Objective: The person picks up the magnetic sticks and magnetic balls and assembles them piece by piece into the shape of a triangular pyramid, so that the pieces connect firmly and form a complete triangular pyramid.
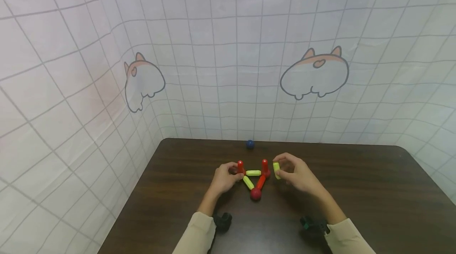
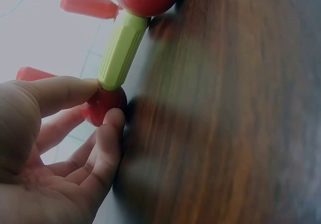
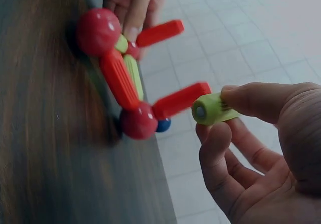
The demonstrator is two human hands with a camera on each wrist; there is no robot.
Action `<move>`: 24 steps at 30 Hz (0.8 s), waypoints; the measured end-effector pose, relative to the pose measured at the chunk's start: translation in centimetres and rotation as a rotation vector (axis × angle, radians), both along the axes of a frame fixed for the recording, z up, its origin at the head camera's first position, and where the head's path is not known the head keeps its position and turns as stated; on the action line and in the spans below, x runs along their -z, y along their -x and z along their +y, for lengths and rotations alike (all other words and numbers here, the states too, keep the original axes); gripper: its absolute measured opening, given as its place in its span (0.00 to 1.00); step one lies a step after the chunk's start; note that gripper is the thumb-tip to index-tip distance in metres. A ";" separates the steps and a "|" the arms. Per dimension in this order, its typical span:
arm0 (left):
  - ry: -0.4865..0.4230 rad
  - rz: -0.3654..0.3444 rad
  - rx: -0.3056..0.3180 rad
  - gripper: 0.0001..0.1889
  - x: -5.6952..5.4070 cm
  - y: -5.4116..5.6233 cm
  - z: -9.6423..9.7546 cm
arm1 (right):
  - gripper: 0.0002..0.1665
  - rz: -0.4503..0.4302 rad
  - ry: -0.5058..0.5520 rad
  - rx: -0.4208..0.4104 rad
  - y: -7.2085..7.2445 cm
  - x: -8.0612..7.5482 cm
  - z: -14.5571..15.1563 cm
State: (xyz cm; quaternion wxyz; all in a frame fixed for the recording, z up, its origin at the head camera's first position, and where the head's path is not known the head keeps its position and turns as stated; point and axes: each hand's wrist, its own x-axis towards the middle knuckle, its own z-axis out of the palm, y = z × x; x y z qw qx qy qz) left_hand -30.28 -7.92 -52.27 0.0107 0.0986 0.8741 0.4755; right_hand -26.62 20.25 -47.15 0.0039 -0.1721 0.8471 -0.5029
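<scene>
A triangle of magnetic rods and red balls lies on the table. Two yellow-green rods (image 1: 253, 173) and one red rod (image 3: 119, 78) form its sides, and the nearest corner is a red ball (image 1: 255, 194). From the two far corners, red rods (image 1: 265, 165) stand upright. My left hand (image 1: 224, 178) pinches the left corner's red ball (image 2: 106, 106) between thumb and fingers. Right of the triangle, my right hand (image 1: 298, 175) holds a loose yellow-green rod (image 3: 213, 108) between thumb and fingertips. That rod's metal-tipped end shows in the right wrist view, overlapping the right upright rod's top there.
Behind the triangle, a blue ball (image 1: 250, 144) sits by the back edge of the dark wooden table (image 1: 370, 190). A white grid-patterned cloth (image 1: 228, 63) hangs behind and at the sides. Dark devices (image 1: 223, 221) are worn at both wrists.
</scene>
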 end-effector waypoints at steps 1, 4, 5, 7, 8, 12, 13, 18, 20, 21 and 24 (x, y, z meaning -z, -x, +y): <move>-0.008 -0.005 -0.004 0.11 0.0 0.0 0.1 | 0.19 0.004 0.007 0.000 -0.1 0.0 -0.3; -0.033 -0.022 -0.013 0.11 0.2 0.1 0.2 | 0.18 0.007 0.019 0.006 -0.3 0.1 -1.0; -0.039 -0.024 -0.013 0.12 0.2 0.1 0.2 | 0.18 0.008 0.018 0.002 -0.4 0.1 -1.3; -0.051 -0.033 -0.014 0.12 0.2 0.1 0.2 | 0.18 0.016 0.016 -0.007 -0.4 0.3 -1.6; -0.056 -0.035 -0.012 0.12 0.2 0.1 0.2 | 0.18 0.022 0.019 -0.008 -0.5 0.3 -1.8; -0.075 -0.037 -0.004 0.13 0.2 0.0 0.2 | 0.19 0.069 0.039 -0.027 -0.5 0.7 -2.6; -0.077 -0.035 -0.003 0.13 0.2 0.0 0.2 | 0.19 0.082 0.050 -0.033 -0.5 0.8 -2.8; -0.079 -0.028 -0.003 0.13 0.1 0.1 0.2 | 0.19 0.121 0.080 -0.056 -0.8 1.2 -3.8; -0.080 -0.027 -0.004 0.13 0.1 0.1 0.2 | 0.18 0.133 0.077 -0.065 -0.9 1.4 -4.2; -0.079 -0.024 -0.002 0.13 0.1 0.1 0.2 | 0.18 0.143 0.072 -0.070 -0.9 1.5 -4.4; -0.079 -0.033 -0.005 0.13 0.1 0.1 0.1 | 0.19 0.165 0.065 -0.088 -1.0 2.0 -4.9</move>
